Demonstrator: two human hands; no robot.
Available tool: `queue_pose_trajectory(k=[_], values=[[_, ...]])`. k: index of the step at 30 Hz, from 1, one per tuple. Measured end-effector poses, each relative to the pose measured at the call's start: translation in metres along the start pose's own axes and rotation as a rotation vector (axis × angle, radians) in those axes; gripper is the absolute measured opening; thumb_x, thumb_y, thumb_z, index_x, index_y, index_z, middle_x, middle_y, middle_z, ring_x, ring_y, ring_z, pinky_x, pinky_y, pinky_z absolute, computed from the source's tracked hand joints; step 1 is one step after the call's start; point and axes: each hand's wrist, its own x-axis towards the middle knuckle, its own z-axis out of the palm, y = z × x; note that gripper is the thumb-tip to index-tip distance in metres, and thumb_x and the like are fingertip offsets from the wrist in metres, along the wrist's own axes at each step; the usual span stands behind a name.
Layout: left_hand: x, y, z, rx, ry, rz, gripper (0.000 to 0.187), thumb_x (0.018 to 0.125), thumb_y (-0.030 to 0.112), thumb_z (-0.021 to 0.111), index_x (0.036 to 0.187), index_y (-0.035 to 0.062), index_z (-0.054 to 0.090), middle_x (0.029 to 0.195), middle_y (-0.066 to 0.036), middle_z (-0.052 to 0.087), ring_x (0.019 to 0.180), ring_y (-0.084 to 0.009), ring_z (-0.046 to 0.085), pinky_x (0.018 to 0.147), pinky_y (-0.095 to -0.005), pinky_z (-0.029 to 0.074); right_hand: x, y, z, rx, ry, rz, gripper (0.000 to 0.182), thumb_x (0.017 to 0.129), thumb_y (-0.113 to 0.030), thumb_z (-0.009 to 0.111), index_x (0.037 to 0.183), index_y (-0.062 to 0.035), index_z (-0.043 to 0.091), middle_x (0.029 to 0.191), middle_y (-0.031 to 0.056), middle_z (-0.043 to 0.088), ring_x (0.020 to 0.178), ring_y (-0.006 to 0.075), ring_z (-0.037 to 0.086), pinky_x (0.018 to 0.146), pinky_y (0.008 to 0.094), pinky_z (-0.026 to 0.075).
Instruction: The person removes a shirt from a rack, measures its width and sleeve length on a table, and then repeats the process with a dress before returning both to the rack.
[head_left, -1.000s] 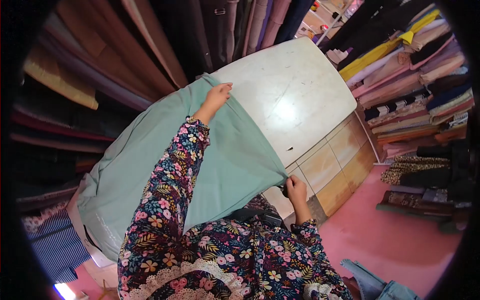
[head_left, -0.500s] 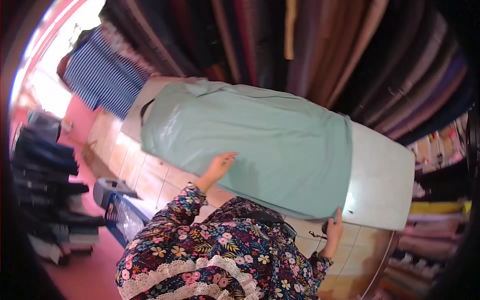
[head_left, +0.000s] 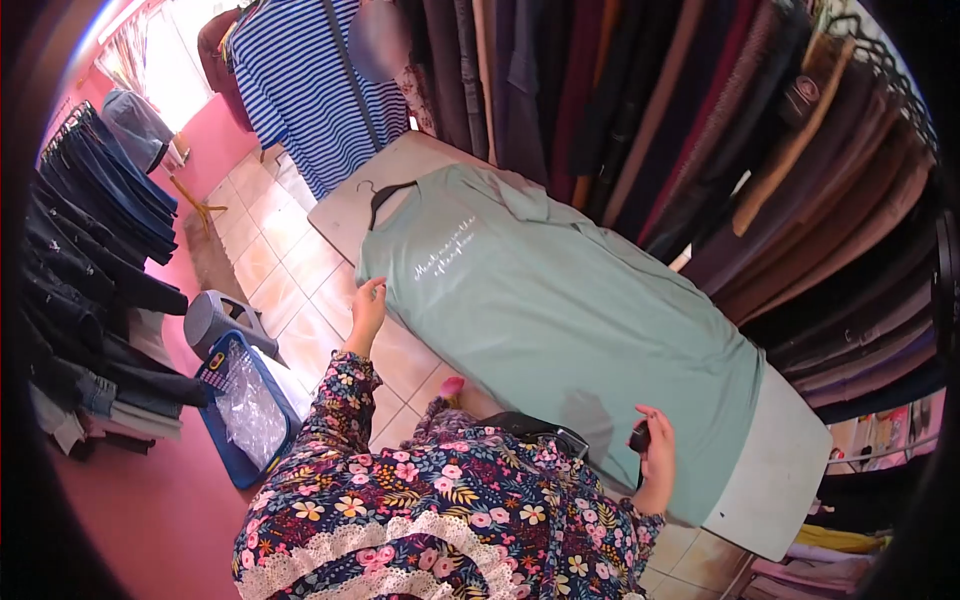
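Observation:
A long sage-green T-shirt [head_left: 560, 300] with white script on its chest lies spread on a white table [head_left: 790, 470]. A black hanger [head_left: 388, 203] pokes out of its neck. My left hand [head_left: 366, 315] is at the sleeve on the near side, its bent fingers pinched at the hem. Over the lower part of the shirt, near its front edge, my right hand [head_left: 657, 458] has its index finger raised. A small black object [head_left: 638, 437] sits between that hand's thumb and fingers; its kind does not show.
Dark trousers [head_left: 690, 120] hang densely behind the table. A person in a striped shirt [head_left: 300, 85] stands at the far left end. On the left are a blue basket [head_left: 283, 440] holding clear plastic, a grey stool [head_left: 220, 318] and a rack of jeans [head_left: 90, 260].
The view has swung left, bringing the hanger and chest print into sight. My left hand has moved from the shirt's middle to its sleeve; my right hand has come off the bottom corner.

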Motion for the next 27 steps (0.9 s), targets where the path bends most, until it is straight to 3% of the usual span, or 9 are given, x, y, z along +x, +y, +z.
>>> queue_pose_trajectory(k=[2,4,7,10,17,20,23,25,27], values=[[-0.035,0.034,0.048,0.084,0.059,0.107,0.028,0.088,0.019,0.054,0.114,0.009,0.06,0.101,-0.015,0.062,0.094,-0.0294,0.059,0.081,-0.037,0.047,-0.028,-0.013,-0.064,0.006,0.102,-0.019,0.029,0.094,-0.026,0.049,0.105,-0.0014,0.061,0.075,0.0023,0.054,0.059,0.011,0.053,0.05,0.0244,0.045],[-0.01,0.032,0.05,0.216,0.154,0.159,0.029,0.088,0.019,0.054,0.114,0.0103,0.06,0.104,-0.016,0.061,0.095,-0.0326,0.058,0.081,-0.0394,0.047,0.012,0.011,-0.048,0.01,0.142,0.013,0.025,0.093,-0.021,0.051,0.103,-0.0001,0.061,0.076,0.0024,0.055,0.063,0.011,0.053,0.057,0.0261,0.049],[0.024,0.057,0.042,0.105,0.062,0.192,0.027,0.086,0.017,0.055,0.112,0.0097,0.061,0.108,-0.017,0.059,0.101,-0.0335,0.055,0.085,-0.0418,0.046,0.054,0.045,-0.027,-0.162,0.523,-0.344,0.02,0.09,-0.019,0.056,0.092,0.0009,0.061,0.083,0.0038,0.062,0.071,0.011,0.054,0.066,0.027,0.046],[0.027,0.066,0.071,0.165,-0.082,0.47,0.025,0.084,0.015,0.056,0.108,0.0085,0.064,0.108,-0.017,0.058,0.101,-0.0322,0.056,0.085,-0.0419,0.046,0.019,0.037,-0.064,-0.451,0.762,-0.38,0.021,0.089,-0.019,0.057,0.088,0.0018,0.06,0.08,0.0045,0.062,0.07,0.0112,0.054,0.064,0.0275,0.045],[0.034,0.138,0.056,0.487,-0.08,0.569,0.024,0.081,0.011,0.058,0.104,0.0085,0.065,0.108,-0.015,0.059,0.105,-0.0316,0.053,0.091,-0.0404,0.042,-0.035,0.039,-0.076,-0.578,0.988,-0.445,0.022,0.088,-0.019,0.057,0.089,0.0023,0.06,0.073,0.0079,0.061,0.067,0.0137,0.054,0.063,0.0293,0.046],[0.044,0.181,0.076,0.131,0.036,0.631,0.022,0.082,0.013,0.059,0.103,0.0093,0.064,0.105,-0.016,0.06,0.108,-0.0332,0.05,0.093,-0.0406,0.04,-0.042,0.04,-0.066,-0.586,1.023,-0.391,0.023,0.09,-0.02,0.055,0.086,0.0021,0.059,0.073,0.0093,0.061,0.066,0.0159,0.054,0.063,0.0311,0.045],[0.012,0.242,0.129,-0.014,-0.365,0.858,0.026,0.082,0.019,0.061,0.107,0.0095,0.061,0.094,-0.017,0.063,0.096,-0.035,0.056,0.081,-0.0429,0.046,-0.064,0.037,-0.09,-0.703,1.036,-0.362,0.021,0.087,-0.02,0.056,0.086,0.0014,0.06,0.074,0.0139,0.062,0.065,0.0234,0.058,0.063,0.0338,0.047],[-0.005,0.3,0.158,0.03,-0.624,0.766,0.027,0.083,0.025,0.061,0.106,0.0101,0.061,0.091,-0.015,0.065,0.087,-0.036,0.06,0.075,-0.0439,0.048,-0.065,0.034,-0.092,-0.771,1.064,-0.362,0.02,0.085,-0.019,0.056,0.084,0.0006,0.06,0.075,0.017,0.062,0.065,0.0301,0.059,0.062,0.0366,0.047],[-0.001,0.332,0.191,0.175,-0.699,0.857,0.029,0.082,0.027,0.061,0.107,0.0113,0.061,0.09,-0.016,0.065,0.086,-0.0361,0.061,0.076,-0.044,0.049,-0.062,0.03,-0.083,-0.744,1.084,-0.344,0.02,0.085,-0.019,0.056,0.084,0.0005,0.06,0.074,0.0172,0.062,0.065,0.0313,0.059,0.062,0.0375,0.047]])
